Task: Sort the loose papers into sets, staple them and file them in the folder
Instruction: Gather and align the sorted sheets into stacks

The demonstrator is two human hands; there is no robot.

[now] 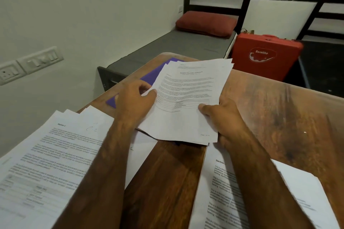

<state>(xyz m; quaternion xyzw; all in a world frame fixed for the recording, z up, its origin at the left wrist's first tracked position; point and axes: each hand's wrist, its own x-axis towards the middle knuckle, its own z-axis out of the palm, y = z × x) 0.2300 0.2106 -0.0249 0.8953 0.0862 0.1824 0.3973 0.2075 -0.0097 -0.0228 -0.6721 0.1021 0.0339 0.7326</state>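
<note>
Left hand [135, 98], right hand [221, 117]: stack [186, 89] between

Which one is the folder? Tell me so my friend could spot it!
Find the brown wooden table, then look to its far left corner beside the grey bed. The folder lies flat there, partly hidden behind the left hand and the held papers. It is the only purple thing among white sheets.
</note>
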